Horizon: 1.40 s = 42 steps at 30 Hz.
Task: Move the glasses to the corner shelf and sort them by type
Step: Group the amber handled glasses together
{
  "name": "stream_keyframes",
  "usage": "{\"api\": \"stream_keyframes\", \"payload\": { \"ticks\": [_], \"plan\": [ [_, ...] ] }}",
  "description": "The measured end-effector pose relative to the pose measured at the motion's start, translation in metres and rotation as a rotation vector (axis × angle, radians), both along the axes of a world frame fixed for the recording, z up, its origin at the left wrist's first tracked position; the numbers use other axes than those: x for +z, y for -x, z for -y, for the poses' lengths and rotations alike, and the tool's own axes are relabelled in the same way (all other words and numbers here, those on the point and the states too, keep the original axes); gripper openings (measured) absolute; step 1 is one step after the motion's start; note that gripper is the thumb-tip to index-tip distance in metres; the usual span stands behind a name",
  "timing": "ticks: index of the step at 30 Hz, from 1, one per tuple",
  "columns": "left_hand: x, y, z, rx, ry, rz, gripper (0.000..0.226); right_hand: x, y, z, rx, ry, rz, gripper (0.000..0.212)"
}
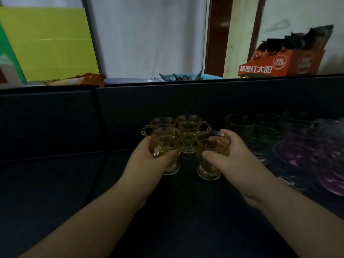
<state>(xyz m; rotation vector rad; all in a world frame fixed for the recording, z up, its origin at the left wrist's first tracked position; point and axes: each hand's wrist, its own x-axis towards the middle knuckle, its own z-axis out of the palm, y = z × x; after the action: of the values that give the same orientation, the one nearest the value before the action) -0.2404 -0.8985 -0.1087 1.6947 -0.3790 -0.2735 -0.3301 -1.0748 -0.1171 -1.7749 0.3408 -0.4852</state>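
Two amber glass cups with handles and footed bases are being held upright over the dark shelf (55, 183). The left cup (166, 146) is being gripped by the left hand (149, 161), its fingers curled round the bowl; the right cup (211, 155) is being clasped likewise by the right hand (236, 157). Just behind the left cup, two matching amber cups (188, 131) are standing together. Right of these, dark glasses (260, 133) and purple glass dishes (307, 157) are being kept in a close cluster.

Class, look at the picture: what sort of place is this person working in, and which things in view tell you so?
Probably a small eatery's or shop's service corner, though a home is possible. Clues: many matching amber glass mugs grouped on a dark shelf, an orange retail display box of sachets, and a blue basket of utensils.
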Motion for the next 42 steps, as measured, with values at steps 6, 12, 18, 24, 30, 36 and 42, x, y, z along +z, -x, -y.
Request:
{"api": "stream_keyframes", "payload": {
  "ticks": [6, 12, 18, 24, 30, 36, 42],
  "plan": [
    [-0.002, -0.003, -0.001, 0.005, 0.019, 0.031, 0.039, 0.007, -0.006, 0.004, 0.077, 0.106, -0.026, 0.043],
    [-0.003, -0.009, -0.001, 0.004, 0.027, 0.059, 0.044, 0.011, -0.013, 0.013, 0.141, 0.17, -0.031, 0.038],
    [-0.004, -0.012, -0.003, 0.0, 0.018, 0.07, 0.046, 0.002, -0.016, 0.018, 0.151, 0.203, -0.016, 0.04],
    [-0.006, -0.014, -0.003, 0.006, 0.014, 0.081, 0.049, 0.0, -0.016, 0.021, 0.107, 0.254, -0.024, 0.035],
    [-0.008, -0.015, -0.003, 0.0, -0.006, 0.1, 0.044, -0.002, -0.019, 0.021, 0.067, 0.286, -0.016, 0.032],
    [-0.01, -0.017, -0.002, 0.007, -0.017, 0.127, 0.045, -0.003, -0.021, 0.021, 0.066, 0.243, -0.035, 0.03],
    [-0.002, -0.013, -0.001, 0.094, -0.02, 0.122, 0.067, -0.004, -0.013, 0.017, 0.029, 0.185, -0.016, 0.05]
  ]
}}
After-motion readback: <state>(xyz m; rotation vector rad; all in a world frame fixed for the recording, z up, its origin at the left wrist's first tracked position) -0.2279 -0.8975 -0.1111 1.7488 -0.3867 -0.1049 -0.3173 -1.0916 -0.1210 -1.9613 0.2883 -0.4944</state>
